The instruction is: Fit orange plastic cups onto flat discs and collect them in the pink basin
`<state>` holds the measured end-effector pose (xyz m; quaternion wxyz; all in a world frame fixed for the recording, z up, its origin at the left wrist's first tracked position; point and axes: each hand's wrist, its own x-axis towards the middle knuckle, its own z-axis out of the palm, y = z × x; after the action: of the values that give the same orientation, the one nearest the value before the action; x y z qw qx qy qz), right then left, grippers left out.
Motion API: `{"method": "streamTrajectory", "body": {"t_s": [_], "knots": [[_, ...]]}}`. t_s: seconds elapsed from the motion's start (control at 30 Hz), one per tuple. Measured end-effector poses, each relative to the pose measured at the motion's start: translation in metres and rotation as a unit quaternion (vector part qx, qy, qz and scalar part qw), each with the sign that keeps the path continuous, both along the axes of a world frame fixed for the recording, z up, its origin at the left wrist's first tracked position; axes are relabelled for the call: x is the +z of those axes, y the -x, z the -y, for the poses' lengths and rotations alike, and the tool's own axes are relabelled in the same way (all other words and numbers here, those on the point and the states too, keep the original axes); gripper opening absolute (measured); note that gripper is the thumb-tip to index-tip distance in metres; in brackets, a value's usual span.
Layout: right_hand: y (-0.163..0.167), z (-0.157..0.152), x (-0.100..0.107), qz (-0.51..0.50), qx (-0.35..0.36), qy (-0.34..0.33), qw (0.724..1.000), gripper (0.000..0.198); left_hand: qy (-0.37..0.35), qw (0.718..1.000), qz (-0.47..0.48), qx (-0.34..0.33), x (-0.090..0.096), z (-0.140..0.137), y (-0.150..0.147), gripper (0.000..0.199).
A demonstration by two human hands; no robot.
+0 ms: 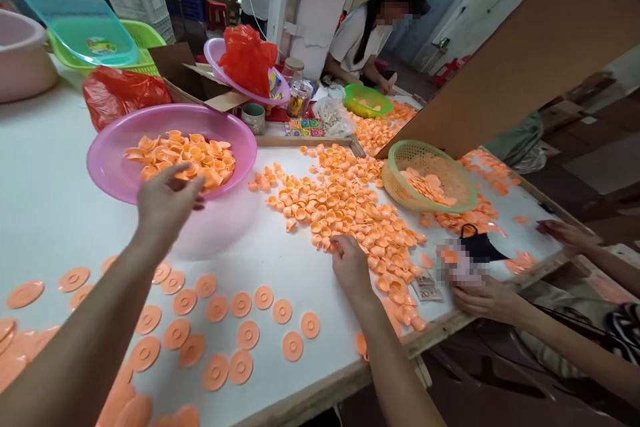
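My left hand [165,203] reaches to the near rim of a pink-purple basin [110,167], its fingers slightly curled and apart, with nothing visible in them. Inside the basin lies a heap of small orange plastic cups [180,150]. My right hand [351,270] is at the near edge of a wide pile of the same cups [340,203]. Its fingers are pinched at a small orange cup [324,242], which they partly cover. Flat orange saucers [241,305] lie spread over the white table [280,387] below my hands, with more heaped at the lower left.
A green-yellow basket [425,177] of orange discs stands right of the pile. Beside it, another person's hands [493,300] are near a black mask [477,247] and a banknote [427,287]. A cardboard panel [500,60] rises behind. Across the table sits a co-worker [367,33] by a green basin [367,101].
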<state>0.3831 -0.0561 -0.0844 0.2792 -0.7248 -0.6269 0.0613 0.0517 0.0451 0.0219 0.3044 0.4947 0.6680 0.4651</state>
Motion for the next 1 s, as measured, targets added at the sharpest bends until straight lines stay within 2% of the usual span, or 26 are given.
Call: {"method": "streamTrajectory", "body": {"t_s": [0.03,0.07,0.1,0.17,0.2,0.23,0.3,0.33,0.4,0.47,0.53,0.6,0.67,0.73,0.8,0.87,0.93,1.0], "knots": [[-0.001,-0.002,-0.002,0.007,0.003,0.005,1.0,0.032,-0.019,0.999,-0.03,0.025,0.004,-0.004,0.012,0.035],[0.0,-0.003,-0.004,0.01,0.004,0.006,1.0,0.029,-0.028,0.997,-0.064,0.019,0.003,-0.004,0.019,0.035],[0.001,-0.004,-0.006,0.012,0.002,0.006,1.0,0.025,-0.026,0.995,-0.098,-0.024,-0.004,0.003,0.021,0.032],[0.003,-0.004,-0.009,0.01,-0.006,0.003,1.0,0.018,-0.007,0.971,-0.145,-0.189,-0.03,0.029,0.013,0.024],[0.004,-0.004,-0.009,0.008,-0.01,0.001,1.0,0.017,0.006,0.944,-0.155,-0.293,-0.046,0.046,0.004,0.022],[0.004,-0.004,-0.009,0.002,-0.011,0.0,1.0,0.017,0.014,0.914,-0.174,-0.366,-0.063,0.064,-0.007,0.025],[0.003,-0.004,-0.008,-0.013,-0.001,0.004,1.0,0.021,0.02,0.866,-0.219,-0.448,-0.091,0.093,-0.03,0.03],[0.002,-0.004,-0.008,-0.021,0.008,0.008,1.0,0.024,0.021,0.854,-0.235,-0.464,-0.101,0.103,-0.04,0.029],[0.001,-0.006,-0.007,-0.022,0.021,0.013,0.999,0.029,0.026,0.849,-0.25,-0.464,-0.111,0.11,-0.055,0.024],[0.0,-0.008,-0.007,-0.007,0.014,0.014,1.0,0.027,0.034,0.863,-0.25,-0.438,-0.115,0.106,-0.062,0.02],[0.001,-0.01,-0.008,-0.002,-0.001,0.007,1.0,0.021,0.039,0.881,-0.238,-0.408,-0.116,0.098,-0.063,0.025],[0.007,-0.009,-0.007,-0.034,-0.035,-0.011,0.999,0.016,0.044,0.895,-0.212,-0.39,-0.117,0.093,-0.06,0.032],[0.018,-0.006,-0.004,-0.114,-0.077,-0.021,0.99,0.016,0.053,0.902,-0.183,-0.387,-0.117,0.091,-0.056,0.03],[0.036,0.001,0.0,-0.222,-0.081,0.027,0.971,0.015,0.056,0.905,-0.166,-0.387,-0.117,0.092,-0.054,0.023],[0.06,0.008,0.003,-0.308,-0.034,0.118,0.944,0.012,0.044,0.908,-0.162,-0.384,-0.117,0.093,-0.055,0.02],[0.085,0.014,0.003,-0.338,0.009,0.183,0.923,0.009,0.028,0.911,-0.165,-0.377,-0.117,0.094,-0.056,0.017],[0.105,0.017,0.0,-0.321,0.02,0.19,0.928,0.009,0.014,0.912,-0.169,-0.372,-0.118,0.095,-0.058,0.014],[0.117,0.017,-0.002,-0.276,0.02,0.169,0.946,0.012,0.006,0.914,-0.168,-0.37,-0.12,0.094,-0.058,0.014]]}}
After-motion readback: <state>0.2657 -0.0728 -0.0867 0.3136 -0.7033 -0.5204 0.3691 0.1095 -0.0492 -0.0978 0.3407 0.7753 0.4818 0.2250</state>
